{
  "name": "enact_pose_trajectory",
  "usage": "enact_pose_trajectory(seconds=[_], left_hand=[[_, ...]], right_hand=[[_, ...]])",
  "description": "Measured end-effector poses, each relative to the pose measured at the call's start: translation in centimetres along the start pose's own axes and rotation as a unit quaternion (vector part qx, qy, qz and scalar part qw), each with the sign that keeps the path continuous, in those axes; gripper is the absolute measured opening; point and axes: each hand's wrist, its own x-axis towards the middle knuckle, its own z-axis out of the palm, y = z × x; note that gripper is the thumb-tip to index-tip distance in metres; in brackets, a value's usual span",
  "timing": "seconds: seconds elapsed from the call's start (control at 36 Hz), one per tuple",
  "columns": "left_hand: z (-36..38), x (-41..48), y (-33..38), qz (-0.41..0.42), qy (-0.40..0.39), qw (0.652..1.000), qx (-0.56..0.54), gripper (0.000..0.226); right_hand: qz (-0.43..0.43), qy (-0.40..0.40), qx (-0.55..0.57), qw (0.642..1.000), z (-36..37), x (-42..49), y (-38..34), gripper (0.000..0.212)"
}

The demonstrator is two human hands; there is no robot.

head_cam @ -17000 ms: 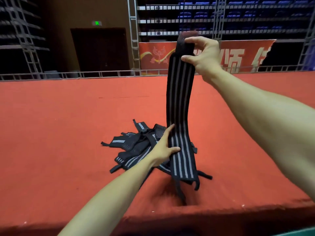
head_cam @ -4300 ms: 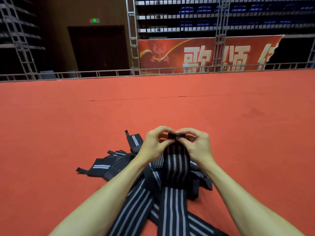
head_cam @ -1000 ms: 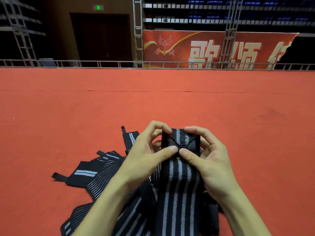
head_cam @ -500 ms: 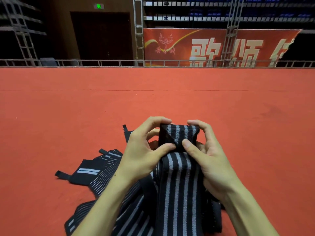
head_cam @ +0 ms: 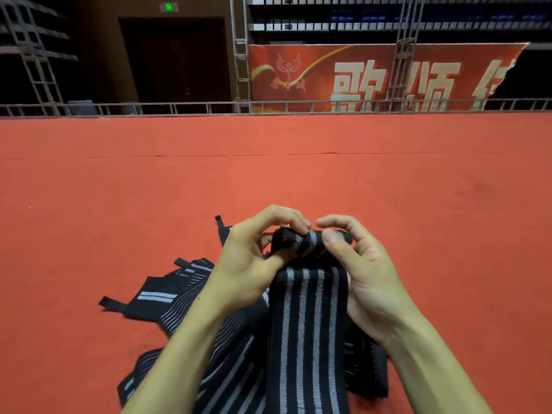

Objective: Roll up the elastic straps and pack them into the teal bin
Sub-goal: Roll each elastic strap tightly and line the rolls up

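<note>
You pinched the rolled far end of the strap with left hand and right hand (likely to hold the coil tight).

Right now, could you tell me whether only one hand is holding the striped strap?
No, the left hand and the right hand both pinch the rolled end of the striped strap.

Red carpet, banner, dark doorway
</note>
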Motion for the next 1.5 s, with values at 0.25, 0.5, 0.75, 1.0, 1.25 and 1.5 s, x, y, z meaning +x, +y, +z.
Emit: enact_pose_trajectory(seconds=[0.25,0.5,0.75,1.0,1.25,1.5], left_hand=[[-0.6,-0.2,0.0,-0.137,-0.013,0.984,-0.109,0.037],[0.4,-0.1,0.6,-0.215,-0.013,0.974,-0.066,0.044],[0.5,-0.4,0.6,-0.178,-0.035,0.976,-0.119,0.049],[-0.4,-0.6,0.2,-0.205,-0.059,0.966,-0.149,0.049],[0.2,-0.3,0.0,-0.105,0.020,0.993,-0.042,0.049],[0.6,-0.3,-0.2,-0.012,0.030,0.997,0.063,0.060]], right_hand=[[-0.007,-0.009,0.014,1.000,-0.6,-0.3,-0.8,0.039],[-0.041,0.020,0.004,0.999,-0.8,-0.2,-1.0,0.055],[-0.022,-0.052,-0.121,0.991,-1.1,-0.3,-0.3,0.041],[-0.029,-0.065,-0.160,0.984,-0.2,-0.6,0.1,0.041],[-0.034,-0.034,-0.096,0.994,-0.2,-0.1,0.3,0.046],[0.036,-0.021,-0.055,0.998,0.1,-0.1,-0.1,0.044]])
